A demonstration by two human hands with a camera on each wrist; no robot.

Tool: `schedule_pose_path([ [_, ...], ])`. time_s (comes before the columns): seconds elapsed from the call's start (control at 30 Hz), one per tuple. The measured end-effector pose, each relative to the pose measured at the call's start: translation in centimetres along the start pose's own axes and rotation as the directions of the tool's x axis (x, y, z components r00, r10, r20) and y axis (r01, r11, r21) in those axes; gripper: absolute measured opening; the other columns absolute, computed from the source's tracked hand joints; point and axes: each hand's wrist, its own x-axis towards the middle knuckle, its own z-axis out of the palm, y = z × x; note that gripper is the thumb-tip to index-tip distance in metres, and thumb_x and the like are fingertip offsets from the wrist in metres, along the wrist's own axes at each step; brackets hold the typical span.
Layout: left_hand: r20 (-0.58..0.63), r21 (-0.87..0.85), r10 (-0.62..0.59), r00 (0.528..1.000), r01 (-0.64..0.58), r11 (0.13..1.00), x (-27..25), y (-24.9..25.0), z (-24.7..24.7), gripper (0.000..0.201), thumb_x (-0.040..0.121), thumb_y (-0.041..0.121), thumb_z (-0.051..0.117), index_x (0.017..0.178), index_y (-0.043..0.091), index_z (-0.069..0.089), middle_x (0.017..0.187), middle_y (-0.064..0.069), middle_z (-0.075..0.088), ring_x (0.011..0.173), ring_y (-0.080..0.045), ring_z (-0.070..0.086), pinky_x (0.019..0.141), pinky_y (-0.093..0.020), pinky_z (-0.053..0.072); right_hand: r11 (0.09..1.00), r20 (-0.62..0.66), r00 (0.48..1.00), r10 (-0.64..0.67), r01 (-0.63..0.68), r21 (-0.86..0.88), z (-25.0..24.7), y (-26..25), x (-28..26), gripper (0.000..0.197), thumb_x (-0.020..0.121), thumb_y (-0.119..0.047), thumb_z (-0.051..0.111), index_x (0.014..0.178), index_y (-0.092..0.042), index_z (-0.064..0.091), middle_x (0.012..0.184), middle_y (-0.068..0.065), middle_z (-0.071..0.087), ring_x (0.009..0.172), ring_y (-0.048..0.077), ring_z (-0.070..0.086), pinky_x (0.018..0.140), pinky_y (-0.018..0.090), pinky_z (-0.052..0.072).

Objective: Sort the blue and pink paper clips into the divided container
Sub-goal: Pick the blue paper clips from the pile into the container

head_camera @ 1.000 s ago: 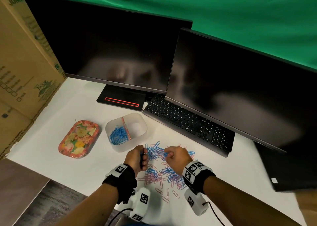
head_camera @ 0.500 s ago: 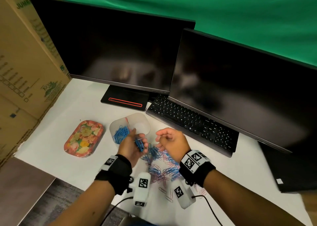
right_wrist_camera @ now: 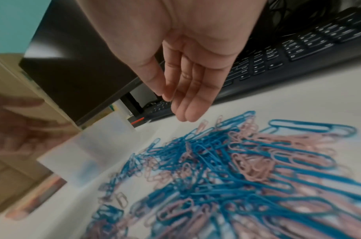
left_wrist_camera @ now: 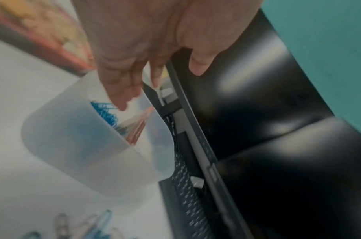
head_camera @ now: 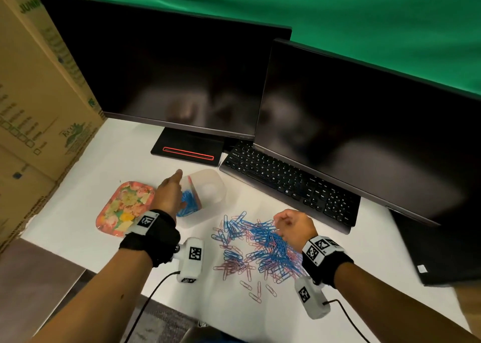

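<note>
1. While the left hand is over the frosted plastic divided container, fingers straight and apart, holding nothing visible, keep it above the blue side w/ the heap of blue clips; other compartment looks empty.
2. Mixed pile of blue and pink wire paper clips lies on the white desk, beside the container.
3. Right hand hangs over the pile, fingers relaxed and together, empty; pinch one colour only.

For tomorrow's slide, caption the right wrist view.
Right hand, fingers relaxed, above mixed blue and pink paper clips.
</note>
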Motion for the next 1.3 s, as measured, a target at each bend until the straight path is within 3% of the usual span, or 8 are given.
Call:
schedule_pose_path([
  [0.1, 0.077, 0.229, 0.295, 0.953, -0.304, 0.925, -1.7, -1.4, 1.0, 0.014, 0.090, 0.013, 0.056, 0.088, 0.021, 0.067, 0.091, -0.004, 0.068, 0.083, -0.013, 0.067, 0.075, -0.024, 0.054, 0.975, 0.054, 0.998, -0.022, 0.033, -0.219, 0.1, 0.2, -0.3, 0.021, 0.089, -0.016, 0.054, 0.086, -0.029, 0.069, 0.095, -0.002, 0.072, 0.085, 0.015, 0.065, 0.077, 0.024, 0.052],
  [0.2, 0.321, 0.543, 0.319, 0.892, -0.449, 0.710, -2.3, -4.3, 2.1, 0.018, 0.084, 0.010, 0.063, 0.075, 0.024, 0.068, 0.077, 0.005, 0.070, 0.073, -0.016, 0.066, 0.073, -0.022, 0.051, 0.926, 0.144, 0.990, -0.004, 0.058, -0.373, 0.4, -0.3, -0.3, 0.029, 0.090, -0.015, 0.045, 0.105, -0.026, 0.067, 0.106, -0.001, 0.068, 0.090, 0.017, 0.062, 0.081, 0.024, 0.051],
  [0.3, 0.403, 0.750, 0.211, 0.891, -0.453, 0.481, -2.4, -7.2, 2.9, 0.008, 0.082, 0.019, 0.066, 0.076, 0.023, 0.068, 0.079, 0.002, 0.071, 0.078, -0.017, 0.067, 0.068, -0.021, 0.048, 0.861, 0.215, 0.977, -0.010, 0.118, -0.495, 1.0, -1.1, -0.2, 0.030, 0.092, -0.018, 0.046, 0.115, -0.027, 0.063, 0.115, -0.002, 0.065, 0.102, 0.019, 0.062, 0.090, 0.031, 0.053],
  [0.57, 0.338, 0.883, 0.108, 0.935, -0.355, 0.306, -2.1, -10.1, 5.7, 0.024, 0.081, 0.040, 0.067, 0.089, 0.018, 0.066, 0.090, -0.003, 0.067, 0.087, -0.024, 0.064, 0.073, -0.031, 0.052, 0.769, 0.280, 0.956, -0.089, 0.245, -0.591, 3.2, -2.8, 0.9, 0.030, 0.091, -0.017, 0.050, 0.116, -0.029, 0.061, 0.120, -0.002, 0.059, 0.107, 0.022, 0.059, 0.093, 0.031, 0.050],
  [0.9, 0.459, 0.703, 0.160, 0.874, -0.468, 0.535, -1.8, -9.8, 3.7, 0.015, 0.077, 0.009, 0.063, 0.069, 0.022, 0.060, 0.073, 0.002, 0.065, 0.070, -0.017, 0.060, 0.067, -0.026, 0.051, 0.643, 0.367, 0.920, -0.140, 0.366, -0.673, 5.3, -4.4, 3.8, 0.042, 0.088, -0.010, 0.057, 0.124, -0.032, 0.055, 0.125, 0.000, 0.052, 0.108, 0.023, 0.058, 0.087, 0.033, 0.052],
  [1.07, 0.392, 0.567, 0.156, 0.907, -0.372, 0.735, -1.6, -10.2, 1.4, 0.029, 0.074, -0.002, 0.061, 0.075, 0.027, 0.058, 0.069, 0.005, 0.067, 0.064, -0.012, 0.060, 0.070, -0.026, 0.051, 0.503, 0.447, 0.882, -0.152, 0.458, -0.733, 6.1, -5.1, 5.1, 0.043, 0.091, -0.009, 0.055, 0.127, -0.030, 0.055, 0.125, 0.002, 0.049, 0.116, 0.022, 0.049, 0.091, 0.035, 0.050],
  [1.2, 0.376, 0.364, 0.010, 0.927, -0.157, 0.918, -1.5, -10.3, 0.4, 0.041, 0.082, -0.011, 0.052, 0.102, 0.023, 0.062, 0.062, 0.001, 0.067, 0.061, -0.018, 0.060, 0.069, -0.032, 0.053, 0.509, 0.433, 0.884, -0.178, 0.459, -0.728, 6.5, -5.2, 5.6, 0.028, 0.091, -0.010, 0.053, 0.113, -0.024, 0.063, 0.119, 0.002, 0.053, 0.111, 0.020, 0.050, 0.087, 0.033, 0.049],
  [1.3, 0.342, 0.245, -0.084, 0.936, -0.002, 0.970, -2.2, -10.3, 0.7, 0.031, 0.090, -0.009, 0.047, 0.095, 0.013, 0.068, 0.067, -0.008, 0.066, 0.062, -0.019, 0.059, 0.069, -0.033, 0.053, 0.519, 0.421, 0.895, -0.150, 0.433, -0.737, 6.5, -5.6, 5.7, 0.023, 0.089, -0.011, 0.056, 0.109, -0.018, 0.063, 0.117, 0.002, 0.053, 0.111, 0.020, 0.051, 0.090, 0.033, 0.050],
])
